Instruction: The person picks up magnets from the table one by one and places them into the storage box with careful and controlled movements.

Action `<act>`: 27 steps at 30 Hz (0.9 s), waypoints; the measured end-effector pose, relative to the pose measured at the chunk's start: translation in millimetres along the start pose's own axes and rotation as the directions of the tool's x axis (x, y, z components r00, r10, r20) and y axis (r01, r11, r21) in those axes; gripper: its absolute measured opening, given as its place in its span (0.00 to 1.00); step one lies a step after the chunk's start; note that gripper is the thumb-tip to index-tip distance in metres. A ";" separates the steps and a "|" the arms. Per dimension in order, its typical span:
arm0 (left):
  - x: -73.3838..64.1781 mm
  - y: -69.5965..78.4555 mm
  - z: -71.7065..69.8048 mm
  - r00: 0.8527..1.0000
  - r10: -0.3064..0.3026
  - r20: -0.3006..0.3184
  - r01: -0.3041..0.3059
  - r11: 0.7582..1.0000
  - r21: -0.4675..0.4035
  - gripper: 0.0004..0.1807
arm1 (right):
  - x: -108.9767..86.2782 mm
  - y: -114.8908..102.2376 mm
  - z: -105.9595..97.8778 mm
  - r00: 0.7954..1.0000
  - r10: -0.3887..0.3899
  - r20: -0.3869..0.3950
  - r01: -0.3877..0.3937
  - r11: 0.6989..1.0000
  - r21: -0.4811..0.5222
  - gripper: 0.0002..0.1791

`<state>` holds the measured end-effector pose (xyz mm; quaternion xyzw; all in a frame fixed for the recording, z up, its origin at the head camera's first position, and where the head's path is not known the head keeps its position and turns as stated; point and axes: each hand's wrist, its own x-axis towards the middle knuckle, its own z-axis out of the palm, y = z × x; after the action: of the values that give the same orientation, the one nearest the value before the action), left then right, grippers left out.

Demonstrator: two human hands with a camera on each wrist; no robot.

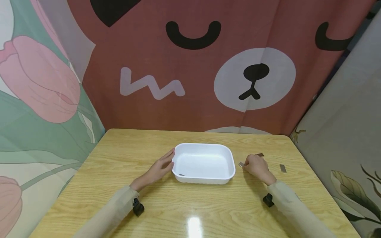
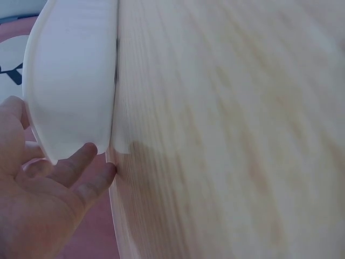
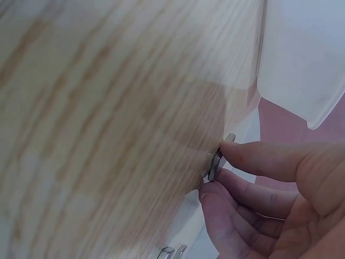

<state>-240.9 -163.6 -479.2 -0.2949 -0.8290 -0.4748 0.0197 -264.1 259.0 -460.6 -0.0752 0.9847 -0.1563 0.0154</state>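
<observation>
A white plastic basin (image 1: 205,162) with rounded corners stands on the table; a small dark sliver (image 1: 182,175) shows inside its near left corner. My left hand (image 1: 162,167) rests its spread, fairly straight fingers on the basin's left side, fingertips against the wall in the left wrist view. To the basin's right, my right hand (image 1: 257,166) pinches a small flat metal piece (image 3: 214,166) between thumb and fingers, low over the tabletop. One shiny end of it (image 1: 241,164) sticks out toward the basin in the head view.
A dark brownish flat piece (image 1: 260,154) lies just behind my right hand, and a grey rectangular piece (image 1: 282,168) lies farther right. The wood-grain table (image 1: 166,205) ends at a bear-print curtain (image 1: 148,112), with printed cloths at both sides.
</observation>
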 end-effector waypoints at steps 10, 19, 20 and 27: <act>0.9 -17.1 3.2 1.000 0.006 -0.002 -0.006 1.000 0.008 0.28 | 0.6 1.1 2.2 1.000 0.023 0.010 -0.023 1.000 -0.013 0.08; -1.4 11.2 -2.8 1.000 -0.016 0.024 0.016 1.000 -0.003 0.27 | 1.0 0.9 2.1 1.000 0.023 -0.004 -0.023 1.000 0.012 0.09; -1.7 16.0 -4.4 1.000 -0.015 0.027 0.015 1.000 -0.002 0.27 | 1.3 1.1 2.2 1.000 0.022 -0.008 -0.022 1.000 0.017 0.09; -2.8 28.3 -7.1 1.000 -0.007 0.024 0.007 1.000 0.001 0.27 | 2.7 3.1 3.4 0.999 -0.008 -0.044 0.010 0.999 0.031 0.07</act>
<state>-226.0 -159.9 -454.2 -0.2976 -0.8304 -0.4709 0.0083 -267.0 260.4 -464.8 -0.0759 0.9819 -0.1732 -0.0057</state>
